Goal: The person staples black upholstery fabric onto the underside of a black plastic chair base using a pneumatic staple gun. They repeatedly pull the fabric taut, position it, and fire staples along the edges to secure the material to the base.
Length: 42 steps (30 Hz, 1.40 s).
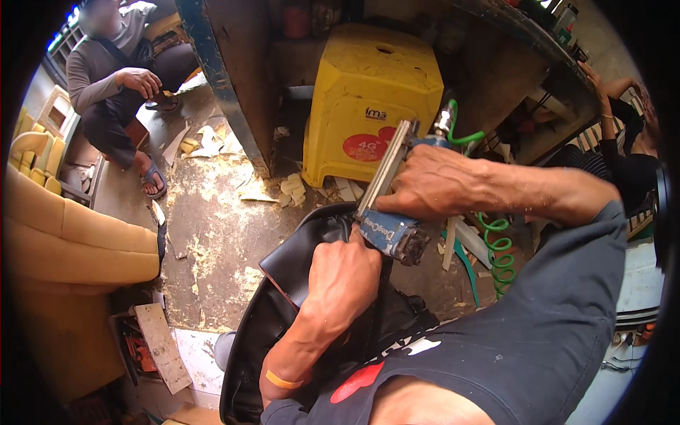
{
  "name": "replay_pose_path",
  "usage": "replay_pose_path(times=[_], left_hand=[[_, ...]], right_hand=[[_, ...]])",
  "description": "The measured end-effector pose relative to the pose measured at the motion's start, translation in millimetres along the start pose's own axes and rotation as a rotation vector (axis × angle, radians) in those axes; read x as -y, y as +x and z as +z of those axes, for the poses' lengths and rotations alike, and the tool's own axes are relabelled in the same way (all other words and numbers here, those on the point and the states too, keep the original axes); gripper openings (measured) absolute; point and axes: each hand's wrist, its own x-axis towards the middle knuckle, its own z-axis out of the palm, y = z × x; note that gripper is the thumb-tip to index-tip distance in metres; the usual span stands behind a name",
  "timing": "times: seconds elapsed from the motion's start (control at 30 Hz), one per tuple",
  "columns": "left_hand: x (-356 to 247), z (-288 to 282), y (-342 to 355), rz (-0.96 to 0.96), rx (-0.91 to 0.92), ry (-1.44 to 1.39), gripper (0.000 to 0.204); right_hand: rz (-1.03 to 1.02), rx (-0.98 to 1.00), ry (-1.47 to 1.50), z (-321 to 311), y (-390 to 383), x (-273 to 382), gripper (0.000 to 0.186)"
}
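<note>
My right hand (433,185) grips a blue and silver pneumatic staple gun (391,232) by its handle. The gun's nose rests at the edge of a black leather-covered piece (244,365) that lies across my lap. Just beside the nose, my left hand (345,278) is closed on the black leather, its index finger stretched toward the gun. A loose flap of the leather (292,249) folds back to the left of that hand. My fingertips under the leather edge are hidden.
A coiled green air hose (500,258) hangs right of the gun. Ahead stands a yellow plastic stool (375,78). Tan padded upholstery (92,227) is at left, above a tool box (138,347). Foam scraps (292,190) litter the floor. One person (117,85) sits far left, another (630,134) far right.
</note>
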Motion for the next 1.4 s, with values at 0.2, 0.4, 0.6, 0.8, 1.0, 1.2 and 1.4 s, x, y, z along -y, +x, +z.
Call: replay_pose_path(times=[0.2,0.4,0.6,0.8,1.0,1.2,1.4], left_hand=[[1.3,-5.2,-0.9,-0.039,0.005,-0.051,0.014],[-4.7,0.9,-5.9,-0.073,-0.239,0.010,0.019],[-58.8,46.2,-61.2,-0.004,-0.719,0.095,0.020],[-68.5,112.2,-57.3,-0.320,-0.556,0.133,0.026],[-70.7,113.9,-25.2,-0.402,-0.536,0.208,0.023],[-59.2,113.1,-28.6,-0.341,-0.629,0.092,0.018],[-52.7,117.0,-23.7,-0.375,-0.594,0.112,0.017]], right_hand=[[0.215,-0.425,0.547,95.2,-50.0,6.2,0.060],[1.174,-0.681,1.392,321.5,-60.1,103.5,0.064],[1.570,0.071,1.108,434.1,-69.2,168.4,0.087],[1.296,-0.351,1.176,360.3,-14.4,127.1,0.061],[0.041,-1.000,2.889,229.3,76.0,115.4,0.072],[0.250,-1.216,2.686,191.2,67.4,139.6,0.069],[0.756,-0.894,1.880,277.1,9.5,146.4,0.060]])
